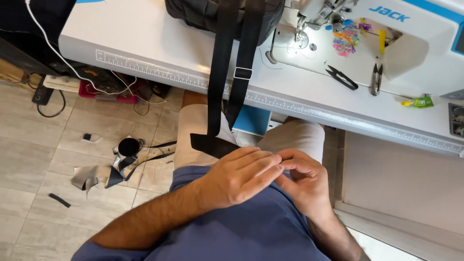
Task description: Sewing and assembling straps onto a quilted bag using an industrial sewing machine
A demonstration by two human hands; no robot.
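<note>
Both hands meet low centre of frame over my lap; left hand [239, 176] and right hand [302, 181] curl fingertips together, pinching something hidden, while black webbing strap [220, 87] dangles from the table [145, 43], upper centre, within reach.

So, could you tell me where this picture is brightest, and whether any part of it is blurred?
In the head view, the brightest spot is the lamp-lit plate under the sewing machine needle, nearly washed out. The white table is evenly lit, and the space beneath it falls into shadow. The left hand and right hand are slightly soft; the black strap is sharp.
</note>
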